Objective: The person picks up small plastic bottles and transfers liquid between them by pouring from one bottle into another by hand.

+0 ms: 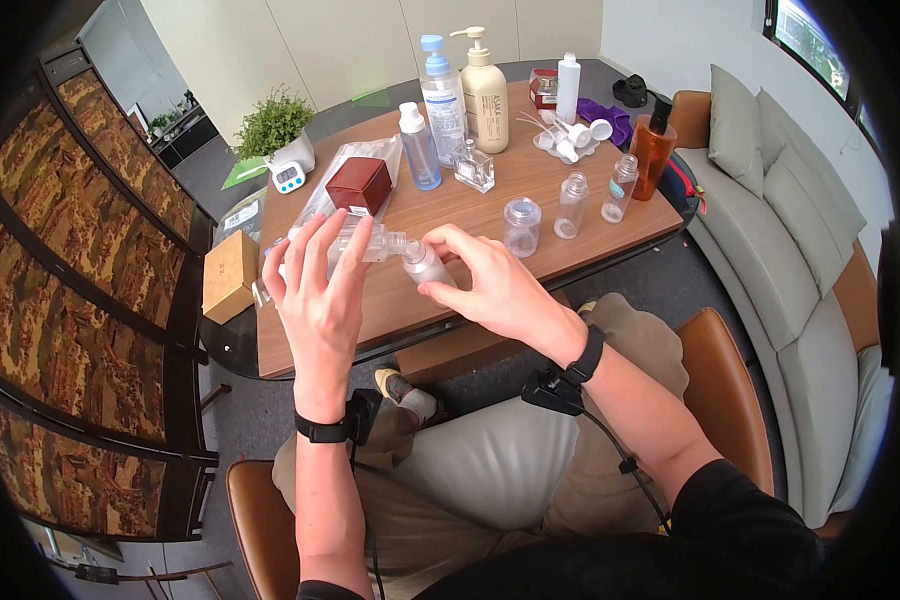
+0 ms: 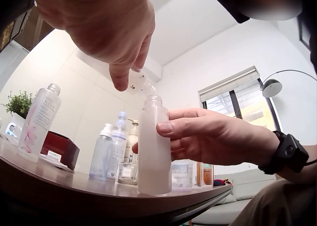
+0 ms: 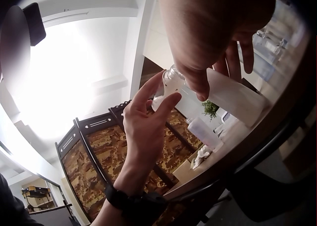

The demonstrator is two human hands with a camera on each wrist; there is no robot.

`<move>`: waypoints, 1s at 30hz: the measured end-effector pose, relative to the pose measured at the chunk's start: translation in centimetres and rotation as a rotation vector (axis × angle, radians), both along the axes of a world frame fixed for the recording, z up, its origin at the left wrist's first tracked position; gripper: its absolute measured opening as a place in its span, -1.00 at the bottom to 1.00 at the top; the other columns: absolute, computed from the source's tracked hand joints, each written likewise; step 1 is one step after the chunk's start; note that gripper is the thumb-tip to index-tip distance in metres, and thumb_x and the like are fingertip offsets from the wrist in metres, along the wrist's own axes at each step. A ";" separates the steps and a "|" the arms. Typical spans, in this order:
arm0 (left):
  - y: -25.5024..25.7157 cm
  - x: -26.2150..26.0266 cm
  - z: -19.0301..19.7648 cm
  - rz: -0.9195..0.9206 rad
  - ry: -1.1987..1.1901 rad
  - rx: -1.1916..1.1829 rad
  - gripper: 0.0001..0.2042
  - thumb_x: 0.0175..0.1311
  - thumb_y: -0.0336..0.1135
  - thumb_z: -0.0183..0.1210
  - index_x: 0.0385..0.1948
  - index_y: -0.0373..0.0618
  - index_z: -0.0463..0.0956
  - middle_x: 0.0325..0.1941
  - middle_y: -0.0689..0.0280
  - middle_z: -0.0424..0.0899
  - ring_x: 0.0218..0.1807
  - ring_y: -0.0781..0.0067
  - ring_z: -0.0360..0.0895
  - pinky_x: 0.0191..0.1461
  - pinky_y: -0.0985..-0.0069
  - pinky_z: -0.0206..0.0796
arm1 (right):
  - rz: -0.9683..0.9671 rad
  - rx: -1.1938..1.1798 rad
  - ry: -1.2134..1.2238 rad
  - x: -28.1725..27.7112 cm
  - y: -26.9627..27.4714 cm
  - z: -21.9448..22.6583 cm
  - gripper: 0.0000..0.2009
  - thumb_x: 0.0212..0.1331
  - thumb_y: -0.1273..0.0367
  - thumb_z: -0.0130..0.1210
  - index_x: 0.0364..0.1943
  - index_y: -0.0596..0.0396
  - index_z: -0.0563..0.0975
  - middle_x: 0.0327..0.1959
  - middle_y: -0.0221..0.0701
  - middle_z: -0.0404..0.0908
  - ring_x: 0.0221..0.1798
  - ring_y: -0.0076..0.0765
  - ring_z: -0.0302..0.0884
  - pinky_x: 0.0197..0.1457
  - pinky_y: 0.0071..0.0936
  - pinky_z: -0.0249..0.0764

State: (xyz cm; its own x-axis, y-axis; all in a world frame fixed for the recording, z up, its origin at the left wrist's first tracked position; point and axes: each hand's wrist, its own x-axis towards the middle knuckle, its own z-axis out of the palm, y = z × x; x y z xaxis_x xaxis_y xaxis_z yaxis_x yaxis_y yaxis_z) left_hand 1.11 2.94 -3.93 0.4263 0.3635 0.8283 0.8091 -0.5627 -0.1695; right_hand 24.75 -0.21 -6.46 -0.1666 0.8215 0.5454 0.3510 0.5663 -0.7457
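Note:
In the head view my left hand (image 1: 320,305) grips a clear bottle (image 1: 376,243) lying nearly on its side, neck toward the right. That neck is at the mouth of a frosted bottle (image 1: 426,267), which my right hand (image 1: 495,283) holds between thumb and fingers. The left wrist view shows the frosted bottle (image 2: 155,151) upright at the table edge, cloudy in its lower part, with the clear bottle (image 2: 144,85) tilted above its open mouth. Whether the two necks touch, I cannot tell. In the right wrist view my left hand (image 3: 143,129) pinches the clear bottle from both sides.
Beyond my hands on the table (image 1: 450,215) are a dark red box (image 1: 360,186), a blue bottle (image 1: 420,150), a pump bottle (image 1: 485,105) and a glass perfume bottle (image 1: 474,168). Empty clear bottles (image 1: 521,228) stand right of my right hand. A cardboard box (image 1: 229,278) is at left.

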 end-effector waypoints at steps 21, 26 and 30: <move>0.1 0.3 0.4 -0.001 0.016 0.028 -0.46 0.34 -0.46 0.39 0.38 0.24 0.71 0.44 0.40 0.70 0.51 0.30 0.59 0.64 0.01 0.20 | -0.002 0.007 -0.004 -0.1 0.0 0.0 -0.60 0.35 0.37 0.46 0.15 0.26 0.57 0.00 0.03 0.82 0.14 0.22 0.80 0.26 0.01 0.66; 0.2 0.3 0.4 -0.004 0.014 0.031 -0.46 0.34 -0.46 0.37 0.38 0.25 0.71 0.46 0.40 0.69 0.53 0.31 0.58 0.65 -0.01 0.20 | -0.015 0.018 -0.017 -0.1 0.1 -0.2 -0.60 0.35 0.36 0.46 0.15 0.24 0.57 -0.01 0.03 0.82 0.14 0.23 0.80 0.24 0.02 0.67; 0.2 0.4 0.5 -0.003 0.015 0.036 -0.46 0.34 -0.46 0.37 0.37 0.25 0.72 0.47 0.40 0.69 0.54 0.30 0.58 0.66 0.00 0.20 | -0.015 0.016 -0.018 -0.1 0.1 -0.2 -0.60 0.36 0.35 0.46 0.15 0.24 0.57 -0.01 0.02 0.82 0.14 0.23 0.80 0.24 0.02 0.67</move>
State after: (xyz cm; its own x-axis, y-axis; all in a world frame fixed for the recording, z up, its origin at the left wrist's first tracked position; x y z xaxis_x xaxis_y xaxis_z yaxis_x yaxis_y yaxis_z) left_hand 1.46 3.15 -3.45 0.4395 0.3325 0.8344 0.8047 -0.5585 -0.2013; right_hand 24.62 -0.14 -6.62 -0.1646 0.8150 0.5556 0.3726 0.5729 -0.7300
